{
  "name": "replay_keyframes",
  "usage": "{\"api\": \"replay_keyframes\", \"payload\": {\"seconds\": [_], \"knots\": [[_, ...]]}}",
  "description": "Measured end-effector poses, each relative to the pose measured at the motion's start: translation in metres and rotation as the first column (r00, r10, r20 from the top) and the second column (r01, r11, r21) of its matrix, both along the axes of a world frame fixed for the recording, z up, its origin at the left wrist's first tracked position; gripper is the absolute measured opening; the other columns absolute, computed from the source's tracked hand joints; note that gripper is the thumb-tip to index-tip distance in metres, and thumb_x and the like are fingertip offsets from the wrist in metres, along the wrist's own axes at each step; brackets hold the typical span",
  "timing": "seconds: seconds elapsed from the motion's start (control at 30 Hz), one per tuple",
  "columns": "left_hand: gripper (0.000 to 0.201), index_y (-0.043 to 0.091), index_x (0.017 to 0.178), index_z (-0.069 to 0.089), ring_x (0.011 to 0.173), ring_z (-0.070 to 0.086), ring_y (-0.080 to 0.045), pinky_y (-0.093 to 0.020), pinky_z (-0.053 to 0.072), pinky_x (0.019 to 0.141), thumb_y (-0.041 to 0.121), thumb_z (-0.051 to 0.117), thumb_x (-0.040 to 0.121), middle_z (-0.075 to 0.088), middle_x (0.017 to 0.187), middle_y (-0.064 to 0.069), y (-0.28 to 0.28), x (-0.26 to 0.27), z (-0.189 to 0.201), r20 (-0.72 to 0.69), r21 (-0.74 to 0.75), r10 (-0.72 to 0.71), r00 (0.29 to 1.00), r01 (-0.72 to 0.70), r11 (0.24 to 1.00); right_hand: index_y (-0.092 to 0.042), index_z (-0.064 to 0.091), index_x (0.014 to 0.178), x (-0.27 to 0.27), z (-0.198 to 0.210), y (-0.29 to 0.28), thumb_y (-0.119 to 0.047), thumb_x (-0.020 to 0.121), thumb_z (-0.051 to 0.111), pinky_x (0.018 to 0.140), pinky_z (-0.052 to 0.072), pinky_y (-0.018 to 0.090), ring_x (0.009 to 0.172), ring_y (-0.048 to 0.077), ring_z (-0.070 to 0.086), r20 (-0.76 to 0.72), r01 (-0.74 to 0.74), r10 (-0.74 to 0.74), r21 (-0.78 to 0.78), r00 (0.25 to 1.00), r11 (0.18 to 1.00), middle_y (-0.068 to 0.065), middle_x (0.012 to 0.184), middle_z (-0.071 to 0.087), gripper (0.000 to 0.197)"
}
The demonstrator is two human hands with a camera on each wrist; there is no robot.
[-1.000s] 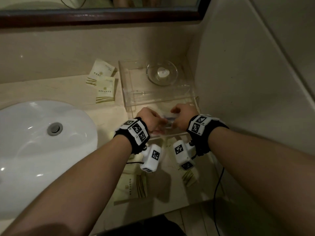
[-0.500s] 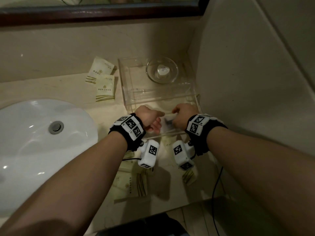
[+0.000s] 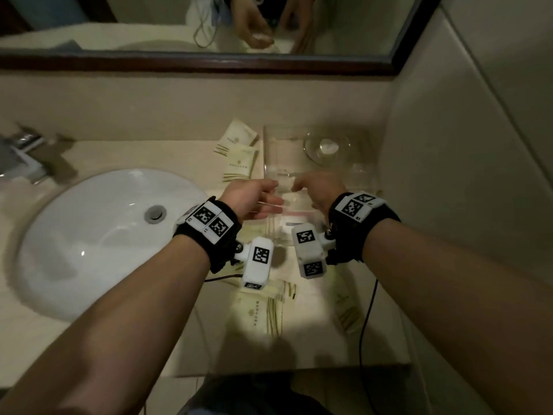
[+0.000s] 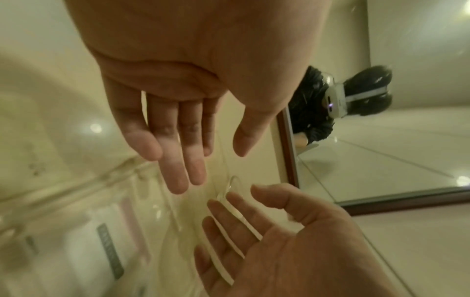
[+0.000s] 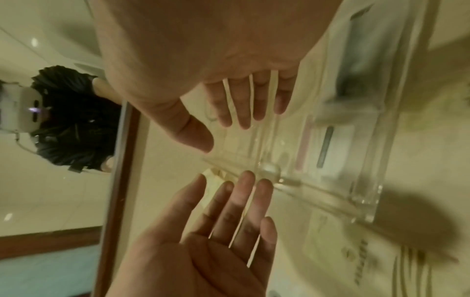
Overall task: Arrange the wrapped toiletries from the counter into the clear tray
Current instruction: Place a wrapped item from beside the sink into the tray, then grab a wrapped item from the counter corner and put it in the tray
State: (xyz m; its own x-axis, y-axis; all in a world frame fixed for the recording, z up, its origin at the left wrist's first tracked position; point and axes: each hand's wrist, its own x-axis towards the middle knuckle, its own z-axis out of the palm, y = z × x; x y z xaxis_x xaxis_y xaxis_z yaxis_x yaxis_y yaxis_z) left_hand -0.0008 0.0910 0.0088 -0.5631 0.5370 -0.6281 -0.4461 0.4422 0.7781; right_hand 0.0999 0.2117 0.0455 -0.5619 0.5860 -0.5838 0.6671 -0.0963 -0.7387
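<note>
The clear tray [image 3: 366,178] stands against the right wall. A white wrapped item [image 3: 294,220] with pink and grey stripes lies flat in its near compartment; the same wrapped item [image 5: 328,144] shows in the right wrist view. My left hand [image 3: 266,200] and right hand [image 3: 302,187] hover just above the tray, palms facing, fingers straight, holding nothing. The left hand [image 4: 213,164] and right hand [image 5: 223,136] are empty in the wrist views too. Cream wrapped packets [image 3: 239,164] lie left of the tray, and more packets [image 3: 260,313] lie near the counter's front edge.
A glass dish [image 3: 327,148] with a small white piece sits in the tray's far compartment. The white sink [image 3: 98,235] and faucet [image 3: 27,157] fill the left. A dark-framed mirror [image 3: 209,62] runs along the back. A black cable [image 3: 368,324] hangs by my right forearm.
Both hands were curled on the wrapped item over the near compartment. They have let it go, opened, and moved slightly up and away; the item now lies in the tray.
</note>
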Motion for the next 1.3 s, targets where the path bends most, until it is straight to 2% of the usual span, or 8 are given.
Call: {"api": "replay_keyframes", "payload": {"seconds": [0.07,0.17,0.27,0.4,0.57,0.7,1.07,1.3], "knots": [[0.017,0.013,0.102,0.066,0.083,0.076,-0.024,-0.027,0.047,0.064,0.026,0.061,0.092,0.078,0.092,-0.008,-0.022,-0.008,0.012,-0.019,0.038,0.082,0.996,-0.081,0.996,-0.003,0.051,0.136,-0.008,0.012,-0.020,-0.016,0.089,0.062,0.083,0.054,0.036,0.129,0.034,0.050,-0.040,-0.028,0.026,-0.059,0.999,0.998,0.018,0.142,0.049,0.050],[0.024,0.011,0.109,0.067,0.079,0.075,-0.024,-0.027,0.048,0.061,0.027,0.063,0.090,0.077,0.093,-0.009,-0.055,-0.018,0.029,-0.035,0.073,0.177,0.984,-0.174,0.982,-0.005,0.050,0.136,-0.023,0.024,-0.047,-0.020,0.089,0.063,0.106,0.045,0.044,0.132,0.033,0.046,-0.068,-0.092,0.086,-0.084,0.994,0.992,0.016,0.144,0.048,0.051],[0.018,0.016,0.102,0.066,0.079,0.074,-0.024,-0.027,0.048,0.062,0.028,0.063,0.089,0.076,0.096,-0.009,-0.100,-0.029,0.047,-0.057,0.091,0.302,0.952,-0.296,0.951,-0.006,0.057,0.131,-0.043,0.036,-0.084,-0.019,0.089,0.064,0.098,0.043,0.036,0.132,0.031,0.048,-0.146,-0.149,0.137,-0.075,0.980,0.986,0.014,0.139,0.052,0.044],[0.036,0.011,0.111,0.062,0.085,0.076,-0.027,-0.030,0.049,0.070,0.032,0.067,0.082,0.077,0.098,-0.011,-0.166,-0.045,0.064,-0.078,0.107,0.497,0.864,-0.488,0.866,-0.023,0.063,0.089,-0.068,0.050,-0.137,-0.025,0.085,0.066,0.099,0.042,0.038,0.109,0.018,0.050,-0.174,-0.213,0.199,-0.061,0.964,0.975,0.001,0.121,0.057,0.006],[0.042,0.011,0.114,0.058,0.091,0.075,-0.025,-0.031,0.049,0.071,0.036,0.067,0.082,0.077,0.103,-0.007,-0.240,-0.060,0.081,-0.095,0.102,0.628,0.773,-0.620,0.778,-0.018,0.062,0.115,-0.097,0.058,-0.194,-0.032,0.085,0.066,0.091,0.041,0.037,0.104,0.021,0.050,-0.208,-0.286,0.261,-0.105,0.943,0.952,0.001,0.113,0.055,0.033],[0.036,0.009,0.112,0.060,0.086,0.074,-0.025,-0.031,0.049,0.072,0.030,0.066,0.083,0.075,0.106,-0.009,-0.298,-0.073,0.088,-0.131,0.081,0.712,0.690,-0.708,0.701,-0.014,0.065,0.096,-0.127,0.058,-0.240,-0.030,0.084,0.067,0.090,0.048,0.041,0.097,0.023,0.055,-0.201,-0.317,0.293,-0.097,0.935,0.944,0.003,0.103,0.060,0.020],[0.036,0.006,0.113,0.061,0.081,0.070,-0.026,-0.034,0.049,0.072,0.026,0.066,0.083,0.072,0.102,-0.010,-0.454,-0.149,0.046,-0.092,-0.027,0.818,0.568,-0.822,0.568,-0.001,0.068,0.106,-0.232,0.021,-0.381,-0.026,0.088,0.063,0.087,0.052,0.045,0.076,0.024,0.054,-0.050,-0.419,0.416,-0.096,0.908,0.903,0.008,0.085,0.058,0.031],[0.019,0.013,0.096,0.066,0.079,0.070,-0.023,-0.030,0.047,0.066,0.027,0.061,0.084,0.071,0.094,-0.005,-0.531,-0.229,0.009,-0.034,-0.087,0.804,0.594,-0.803,0.590,-0.006,0.063,0.098,-0.318,-0.015,-0.461,-0.021,0.087,0.064,0.093,0.051,0.046,0.070,0.022,0.053,0.083,-0.394,0.407,-0.138,0.910,0.909,0.011,0.091,0.058,0.019]]}}
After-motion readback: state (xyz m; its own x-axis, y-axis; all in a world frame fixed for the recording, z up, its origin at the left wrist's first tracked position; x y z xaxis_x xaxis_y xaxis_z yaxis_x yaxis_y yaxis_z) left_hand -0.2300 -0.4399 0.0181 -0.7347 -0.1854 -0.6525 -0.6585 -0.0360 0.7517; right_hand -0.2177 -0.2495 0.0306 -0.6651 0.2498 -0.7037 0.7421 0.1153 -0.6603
